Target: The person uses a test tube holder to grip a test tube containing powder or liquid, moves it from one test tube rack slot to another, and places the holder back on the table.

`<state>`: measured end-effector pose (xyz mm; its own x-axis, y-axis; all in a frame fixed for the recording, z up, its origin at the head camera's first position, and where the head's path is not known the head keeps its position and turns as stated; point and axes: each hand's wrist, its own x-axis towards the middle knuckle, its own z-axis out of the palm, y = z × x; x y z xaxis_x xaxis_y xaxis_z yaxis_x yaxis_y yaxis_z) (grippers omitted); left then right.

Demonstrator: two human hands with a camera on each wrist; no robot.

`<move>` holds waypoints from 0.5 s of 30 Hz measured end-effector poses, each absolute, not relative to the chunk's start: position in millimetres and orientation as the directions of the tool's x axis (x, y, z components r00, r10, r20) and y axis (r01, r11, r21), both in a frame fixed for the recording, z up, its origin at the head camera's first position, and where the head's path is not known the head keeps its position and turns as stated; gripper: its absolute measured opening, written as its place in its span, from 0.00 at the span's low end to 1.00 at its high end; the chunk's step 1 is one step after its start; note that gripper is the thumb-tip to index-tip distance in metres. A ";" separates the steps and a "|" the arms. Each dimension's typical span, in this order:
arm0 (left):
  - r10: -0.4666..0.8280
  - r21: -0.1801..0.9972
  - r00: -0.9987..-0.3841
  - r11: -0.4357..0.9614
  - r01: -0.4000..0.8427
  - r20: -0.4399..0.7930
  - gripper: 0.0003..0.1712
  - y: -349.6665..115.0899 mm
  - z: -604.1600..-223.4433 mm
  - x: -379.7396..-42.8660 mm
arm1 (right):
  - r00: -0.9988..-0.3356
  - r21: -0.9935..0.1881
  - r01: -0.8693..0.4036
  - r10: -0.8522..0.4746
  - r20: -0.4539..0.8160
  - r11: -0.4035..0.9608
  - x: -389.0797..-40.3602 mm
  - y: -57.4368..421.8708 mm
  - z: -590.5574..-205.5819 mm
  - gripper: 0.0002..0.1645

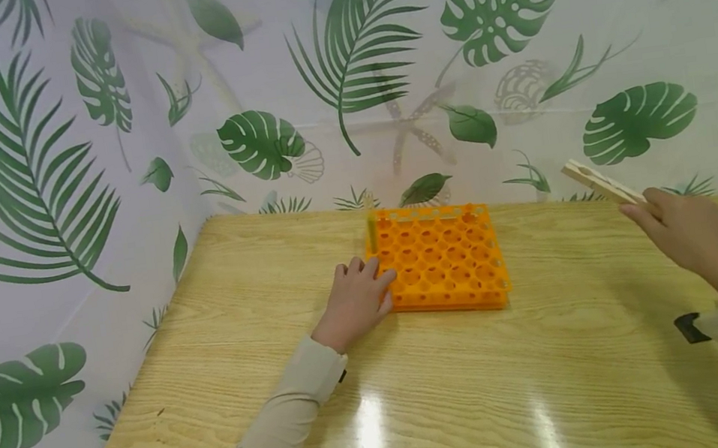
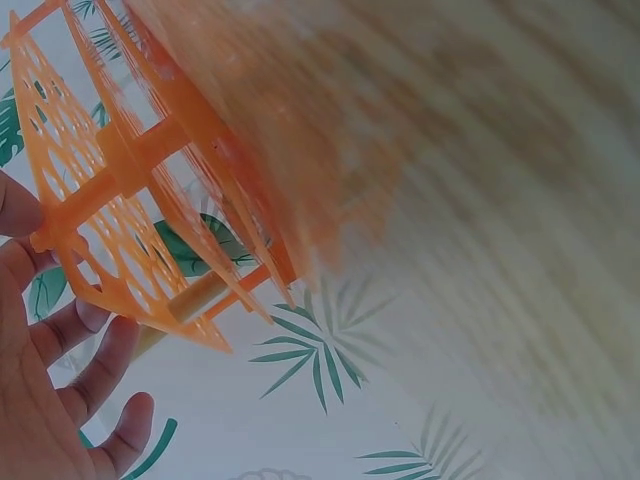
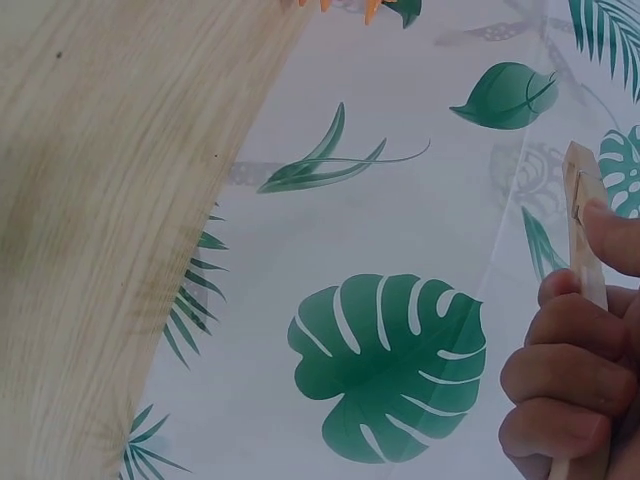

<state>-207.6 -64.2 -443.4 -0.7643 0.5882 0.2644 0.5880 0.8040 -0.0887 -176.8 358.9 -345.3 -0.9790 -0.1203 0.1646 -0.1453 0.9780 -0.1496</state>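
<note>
An orange test tube rack (image 1: 447,303) with rows of round holes stands on the table. In its left side, toward the back, a test tube (image 1: 372,231) with yellow-green liquid is upright. My left hand (image 1: 357,301) holds the rack's near left edge; in the left wrist view the thumb and fingers (image 2: 95,375) lie about the orange frame (image 2: 110,185). Raised above the table at the right, my right hand (image 1: 701,232) grips a wooden test tube clamp (image 1: 601,181). Its metal spring shows in the right wrist view beside the thumb, with the fingers (image 3: 565,370) curled round the handle.
The wood-grain table (image 1: 239,293) reaches back to a white curtain (image 1: 161,68) printed with green leaves, which hangs along its rear and left sides. Light reflections lie on the table's front part.
</note>
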 end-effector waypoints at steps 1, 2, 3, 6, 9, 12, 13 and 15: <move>0.588 -0.090 -0.765 0.804 0.587 0.264 0.11 -64.0 -443.5 -207.7 | -0.978 -0.146 -0.149 -0.124 0.165 0.978 -177.0 358.6 -344.4 0.30; 0.587 -0.093 -0.766 0.805 0.585 0.261 0.11 -64.0 -443.5 -207.8 | -0.977 -0.141 -0.153 -0.129 0.168 0.978 -177.3 358.4 -343.6 0.29; 0.586 -0.095 -0.767 0.806 0.584 0.260 0.11 -64.0 -443.3 -207.7 | -0.976 -0.139 -0.158 -0.133 0.171 0.978 -177.6 358.2 -342.8 0.29; 0.583 -0.100 -0.772 0.809 0.579 0.254 0.12 -63.8 -443.4 -208.0 | -0.974 -0.142 -0.165 -0.139 0.180 0.976 -179.1 358.3 -340.4 0.29; 0.585 -0.102 -0.772 0.809 0.579 0.251 0.12 -63.9 -444.1 -208.3 | -0.975 -0.151 -0.162 -0.134 0.180 0.975 -180.8 357.8 -338.0 0.30; 0.587 -0.108 -0.770 0.807 0.580 0.252 0.12 -63.8 -444.8 -208.6 | -0.978 -0.154 -0.153 -0.127 0.167 0.976 -182.7 356.1 -335.6 0.30; 0.587 -0.110 -0.769 0.807 0.580 0.254 0.12 -63.8 -444.8 -208.5 | -0.978 -0.152 -0.153 -0.128 0.162 0.977 -183.4 355.2 -334.9 0.30; 0.589 -0.114 -0.766 0.806 0.581 0.256 0.12 -63.9 -444.7 -207.9 | -0.979 -0.147 -0.153 -0.130 0.156 0.977 -185.0 353.0 -333.1 0.30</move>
<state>-207.9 -63.9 -444.7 -0.7665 0.5889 0.2564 0.5810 0.8059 -0.1143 -185.0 353.0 -333.1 -0.9792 -0.1297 0.1562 -0.1529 0.9773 -0.1470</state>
